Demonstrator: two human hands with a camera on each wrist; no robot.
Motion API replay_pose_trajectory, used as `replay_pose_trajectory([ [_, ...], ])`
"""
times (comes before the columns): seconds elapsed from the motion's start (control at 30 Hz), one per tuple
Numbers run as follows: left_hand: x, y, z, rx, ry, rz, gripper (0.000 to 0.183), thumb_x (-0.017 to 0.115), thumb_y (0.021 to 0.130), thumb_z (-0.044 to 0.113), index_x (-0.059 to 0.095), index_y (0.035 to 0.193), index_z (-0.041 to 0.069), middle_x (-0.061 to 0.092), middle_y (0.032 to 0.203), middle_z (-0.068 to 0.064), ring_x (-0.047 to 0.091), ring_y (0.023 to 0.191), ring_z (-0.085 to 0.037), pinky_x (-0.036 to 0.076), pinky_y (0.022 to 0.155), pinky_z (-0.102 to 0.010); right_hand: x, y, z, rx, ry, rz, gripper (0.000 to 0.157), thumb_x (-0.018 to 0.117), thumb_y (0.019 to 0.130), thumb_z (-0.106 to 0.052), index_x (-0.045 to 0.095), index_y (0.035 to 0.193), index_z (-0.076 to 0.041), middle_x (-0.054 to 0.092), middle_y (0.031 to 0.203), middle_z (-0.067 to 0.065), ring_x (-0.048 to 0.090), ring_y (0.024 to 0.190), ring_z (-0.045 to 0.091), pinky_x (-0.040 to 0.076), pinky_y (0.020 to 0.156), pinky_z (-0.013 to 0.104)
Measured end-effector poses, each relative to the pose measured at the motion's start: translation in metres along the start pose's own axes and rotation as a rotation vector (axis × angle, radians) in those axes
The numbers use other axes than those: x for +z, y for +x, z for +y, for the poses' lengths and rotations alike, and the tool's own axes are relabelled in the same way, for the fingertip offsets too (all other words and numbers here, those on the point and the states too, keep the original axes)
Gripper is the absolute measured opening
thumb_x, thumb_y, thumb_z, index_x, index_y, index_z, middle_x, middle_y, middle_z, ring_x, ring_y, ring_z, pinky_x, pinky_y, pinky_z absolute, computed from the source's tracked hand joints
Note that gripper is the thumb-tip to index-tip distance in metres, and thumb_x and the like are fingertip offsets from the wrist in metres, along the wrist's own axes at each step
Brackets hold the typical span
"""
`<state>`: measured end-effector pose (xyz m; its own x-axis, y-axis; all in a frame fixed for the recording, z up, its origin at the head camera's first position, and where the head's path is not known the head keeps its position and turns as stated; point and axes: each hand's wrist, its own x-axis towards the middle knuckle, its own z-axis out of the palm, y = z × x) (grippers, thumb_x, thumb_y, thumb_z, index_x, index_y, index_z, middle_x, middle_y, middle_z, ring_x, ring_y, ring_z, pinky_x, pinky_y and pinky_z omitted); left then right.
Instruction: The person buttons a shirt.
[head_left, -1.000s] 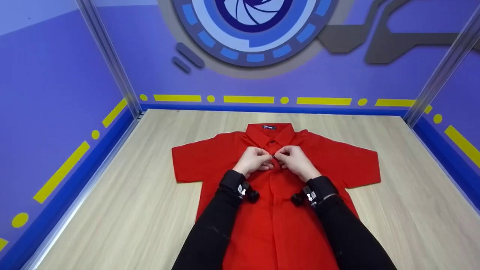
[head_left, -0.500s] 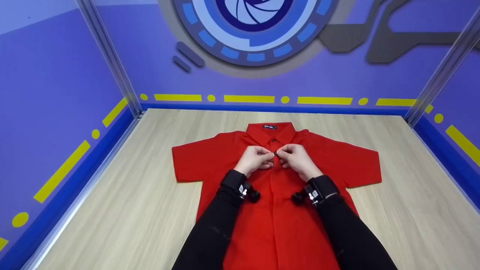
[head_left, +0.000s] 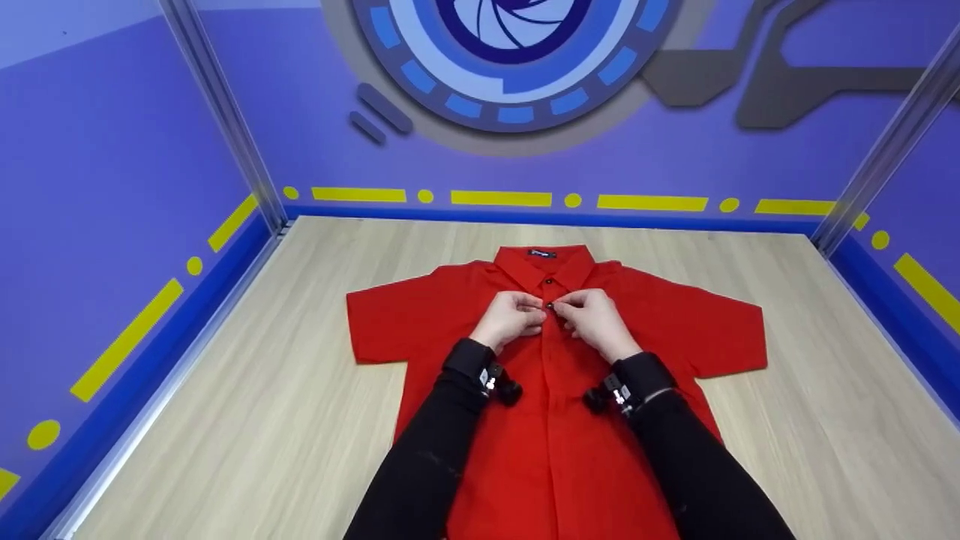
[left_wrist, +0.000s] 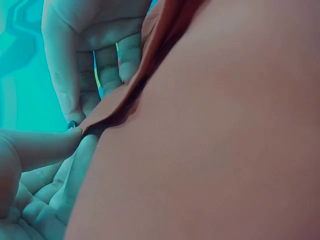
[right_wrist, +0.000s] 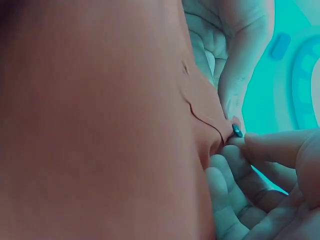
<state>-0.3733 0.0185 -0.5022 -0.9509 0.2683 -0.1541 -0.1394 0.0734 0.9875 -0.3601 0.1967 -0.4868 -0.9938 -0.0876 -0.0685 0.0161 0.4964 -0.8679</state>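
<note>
A red short-sleeved shirt (head_left: 405, 315) lies spread face up, collar away from me. Below its collar button (head_left: 548, 281) a small dark button (head_left: 550, 306) shows between my fingertips. My left hand (head_left: 508, 319) pinches the front placket just left of that button; in the left wrist view its thumb (left_wrist: 45, 147) presses on the raised fabric edge. My right hand (head_left: 595, 319) pinches the fabric at the button from the right, its thumb (right_wrist: 280, 147) close beside the button in the right wrist view. The placket is lifted into a fold, and part of it is hidden behind my fingers.
The shirt rests on a light wooden table (head_left: 285, 337). Purple-blue panels with yellow marks (head_left: 501, 198) stand behind and at both sides, joined by metal posts (head_left: 225, 112). Dark sleeves and wrist cameras lie over the shirt's lower front.
My left fingertips have drawn slightly back from the button, which now shows more plainly. My right hand stays at it. The head view has shifted a little.
</note>
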Motion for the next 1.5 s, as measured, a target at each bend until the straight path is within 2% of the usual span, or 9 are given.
replay_pose_trajectory([
  [0.13, 0.001, 0.0, 0.001, 0.002, 0.01, -0.015, 0.031, 0.067, 0.087, -0.003, 0.064, 0.118, -0.003, 0.07, 0.107, -0.016, 0.069, 0.094, -0.019, 0.058, 0.078, -0.032, -0.002, -0.003, -0.002, 0.013, -0.094, -0.042, 0.026, 0.062, 0.094, -0.021, 0.071, 0.116, -0.013, 0.058, 0.064, 0.006, 0.051, 0.05, 0.016, 0.044, 0.049, 0.026],
  [0.3, 0.0, 0.001, 0.0, 0.008, 0.005, -0.018, 0.031, 0.065, 0.087, -0.004, 0.065, 0.118, -0.003, 0.07, 0.106, -0.015, 0.069, 0.093, -0.017, 0.058, 0.079, -0.032, 0.002, -0.013, -0.01, -0.062, -0.281, -0.038, 0.036, 0.063, 0.093, -0.027, 0.063, 0.122, -0.005, 0.066, 0.084, 0.01, 0.057, 0.069, 0.018, 0.046, 0.063, 0.03],
  [0.37, 0.0, 0.001, 0.0, 0.008, 0.006, -0.016, 0.031, 0.066, 0.087, -0.005, 0.065, 0.118, -0.003, 0.071, 0.105, -0.015, 0.069, 0.092, -0.017, 0.058, 0.08, -0.032, 0.005, -0.021, -0.014, -0.082, -0.346, -0.032, 0.037, 0.066, 0.09, -0.03, 0.059, 0.116, -0.003, 0.065, 0.086, 0.01, 0.058, 0.072, 0.02, 0.046, 0.065, 0.031],
  [0.57, -0.003, 0.003, 0.0, 0.003, 0.024, -0.019, 0.031, 0.066, 0.086, -0.006, 0.066, 0.117, -0.002, 0.071, 0.105, -0.014, 0.068, 0.092, -0.016, 0.058, 0.081, -0.032, 0.016, -0.043, -0.021, -0.054, -0.409, -0.111, 0.035, 0.076, 0.083, -0.037, 0.054, 0.085, -0.009, 0.054, 0.064, 0.005, 0.052, 0.057, 0.02, 0.04, 0.054, 0.03],
  [0.7, -0.004, 0.005, 0.002, -0.012, 0.008, -0.011, 0.03, 0.066, 0.086, -0.007, 0.067, 0.115, -0.002, 0.07, 0.107, -0.016, 0.068, 0.092, -0.018, 0.058, 0.082, -0.033, 0.021, -0.051, -0.02, -0.087, -0.443, -0.127, 0.032, 0.076, 0.083, -0.034, 0.056, 0.076, -0.011, 0.053, 0.06, 0.003, 0.051, 0.054, 0.019, 0.04, 0.053, 0.029],
  [0.97, 0.003, 0.008, 0.009, 0.003, 0.036, 0.005, 0.031, 0.057, 0.088, -0.012, 0.067, 0.115, -0.001, 0.067, 0.11, -0.017, 0.066, 0.092, -0.021, 0.057, 0.081, -0.031, 0.019, -0.04, -0.017, -0.096, -0.458, -0.133, 0.029, 0.073, 0.083, -0.027, 0.059, 0.065, -0.011, 0.047, 0.051, -0.001, 0.046, 0.047, 0.015, 0.036, 0.049, 0.026],
  [1.13, 0.003, 0.001, 0.017, 0.087, 0.166, -0.039, 0.042, 0.044, 0.088, -0.018, 0.063, 0.123, -0.002, 0.065, 0.119, -0.018, 0.064, 0.107, -0.027, 0.053, 0.091, -0.032, 0.013, -0.028, -0.018, -0.102, -0.436, -0.153, 0.025, 0.067, 0.08, -0.019, 0.057, 0.058, -0.013, 0.044, 0.049, -0.003, 0.04, 0.044, 0.014, 0.031, 0.047, 0.026],
  [1.3, 0.003, -0.011, 0.021, 0.123, 0.346, -0.054, 0.042, 0.051, 0.09, -0.01, 0.059, 0.13, 0.002, 0.064, 0.125, -0.013, 0.058, 0.119, -0.023, 0.049, 0.096, -0.031, 0.007, -0.024, -0.012, -0.102, -0.384, -0.156, 0.02, 0.063, 0.082, -0.018, 0.066, 0.064, -0.011, 0.05, 0.053, -0.002, 0.044, 0.048, 0.015, 0.034, 0.049, 0.026],
  [1.5, 0.001, -0.023, 0.02, 0.125, 0.444, -0.047, 0.037, 0.058, 0.091, -0.002, 0.062, 0.127, 0.007, 0.064, 0.123, -0.008, 0.058, 0.115, -0.021, 0.048, 0.095, -0.033, 0.0, -0.023, -0.001, -0.095, -0.256, -0.171, 0.014, 0.063, 0.086, -0.018, 0.071, 0.076, -0.012, 0.053, 0.061, -0.001, 0.046, 0.055, 0.016, 0.039, 0.056, 0.027],
])
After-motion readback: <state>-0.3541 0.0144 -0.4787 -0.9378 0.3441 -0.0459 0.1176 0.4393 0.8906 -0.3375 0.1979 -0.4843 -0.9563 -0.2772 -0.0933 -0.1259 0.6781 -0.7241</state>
